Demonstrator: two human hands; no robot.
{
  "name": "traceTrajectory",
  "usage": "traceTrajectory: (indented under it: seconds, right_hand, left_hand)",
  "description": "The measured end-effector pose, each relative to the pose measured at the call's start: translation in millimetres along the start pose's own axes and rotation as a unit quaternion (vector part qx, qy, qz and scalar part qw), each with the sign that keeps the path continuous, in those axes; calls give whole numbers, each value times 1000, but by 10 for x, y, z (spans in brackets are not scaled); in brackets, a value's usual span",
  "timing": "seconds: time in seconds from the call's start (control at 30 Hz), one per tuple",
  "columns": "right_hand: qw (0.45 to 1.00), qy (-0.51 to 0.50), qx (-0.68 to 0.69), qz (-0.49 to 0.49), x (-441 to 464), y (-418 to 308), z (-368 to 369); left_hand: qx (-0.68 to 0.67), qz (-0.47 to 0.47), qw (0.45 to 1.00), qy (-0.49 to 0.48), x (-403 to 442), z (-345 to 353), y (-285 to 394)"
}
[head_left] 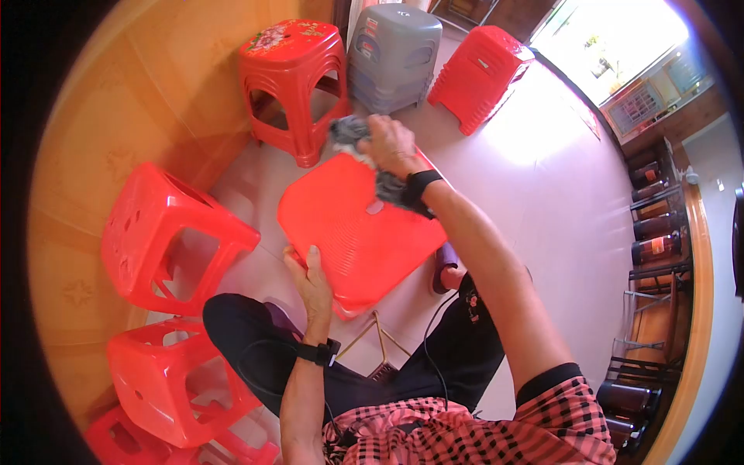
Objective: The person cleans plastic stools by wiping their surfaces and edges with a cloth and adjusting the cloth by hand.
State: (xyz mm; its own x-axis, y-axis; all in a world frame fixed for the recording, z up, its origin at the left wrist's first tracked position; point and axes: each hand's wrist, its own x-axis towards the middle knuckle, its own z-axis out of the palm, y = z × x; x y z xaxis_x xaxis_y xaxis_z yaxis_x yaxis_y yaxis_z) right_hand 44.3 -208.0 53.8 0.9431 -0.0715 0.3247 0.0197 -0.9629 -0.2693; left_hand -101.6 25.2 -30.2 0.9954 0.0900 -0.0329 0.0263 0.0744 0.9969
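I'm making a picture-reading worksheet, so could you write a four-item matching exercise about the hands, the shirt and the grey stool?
1. Right hand
2. Left hand
3. Grey stool
4. Shirt

A. Pink and black checks
B. Between two other stools, near the picture's top
C. Holding a grey cloth
D. At the left edge of the middle red stool

Pairs: 1-C, 2-D, 3-B, 4-A

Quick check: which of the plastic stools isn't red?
The grey stool, standing at the back between the flower-topped stool and another red one. Every other plastic stool in view, including the one at the left hand, is red.
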Motion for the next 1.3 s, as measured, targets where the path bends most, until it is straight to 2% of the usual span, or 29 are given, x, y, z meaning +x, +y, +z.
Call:
traceTrajectory:
  seconds: [0.07, 0.1, 0.13, 0.2, 0.3, 0.4, 0.5, 0.63, 0.67, 0.73, 0.77, 0.83, 0.87, 0.9, 0.97, 1.0, 1.03, 1.1, 1.13, 1.2, 1.23, 1.3]
  right_hand:
    - [999, 3, -16, 50, -93, 328, -135]
    - [996, -8, -39, 83, -149, 439, -207]
    - [995, 23, -24, 96, -257, 518, -286]
    - [976, -29, -21, 214, -433, 629, -466]
    - [973, -30, -17, 227, -838, 772, -571]
    - [989, 8, -72, 129, -1282, 526, -607]
    - [994, 6, -67, 87, -1596, 100, -579]
    - [998, -25, 28, 53, -1885, -633, -526]
    - [998, -28, 45, 15, -1961, -785, -461]
    - [995, -40, 84, -46, -2074, -1089, -383]
    - [991, -50, 105, -68, -2095, -1208, -388]
    - [987, -67, 121, -81, -2091, -1212, -409]
    - [981, -101, 149, -73, -2067, -1161, -444]
    - [972, -137, 178, -65, -2043, -1105, -478]
    - [968, -131, 207, -55, -1980, -868, -412]
    - [975, -93, 192, -59, -1916, -711, -399]
    - [981, -56, 176, -65, -1827, -560, -425]
    - [978, -144, 122, 93, -1564, -281, -634]
    - [981, -104, 106, 121, -1430, -78, -639]
    - [986, -12, 51, 158, -1215, 405, -551]
    - [985, 39, 12, 166, -1118, 601, -510]
    - [965, 40, -23, 258, -915, 699, -497]
  left_hand:
    - [19, 10, 1000, 8, -26, 20, 69]
    - [-19, 1, 1000, 9, -39, 27, 85]
    - [-57, -9, 998, 11, -45, 34, 105]
    - [-59, -5, 998, 24, -65, 60, 146]
    - [-69, 1, 997, 38, -47, 57, 111]
    - [-62, 6, 997, 53, -17, 62, -6]
    - [-48, 18, 997, 66, 0, 82, -49]
    - [-11, 53, 994, 90, 27, 69, -147]
    - [-12, 57, 994, 90, 39, 48, -164]
    - [-33, -15, 998, 55, 71, -17, -223]
    - [-32, -10, 998, 53, 83, -65, -395]
    - [-187, 45, 981, -42, 58, -230, -849]
    - [-141, 93, 983, -78, 12, -309, -819]
    - [-140, 93, 982, -80, -19, -383, -885]
    - [-194, -61, 976, -83, -60, -475, -1047]
    - [-127, -126, 980, -84, -178, -349, -705]
    - [-130, -128, 980, -83, -198, -290, -515]
    - [-263, -165, 941, -133, -206, -254, -336]
    - [-265, -165, 941, -127, -203, -283, -375]
    - [-190, -184, 941, -211, -176, -375, -485]
    - [-192, -183, 943, -202, -191, -364, -483]
    - [-157, -181, 948, -211, -232, -297, -479]
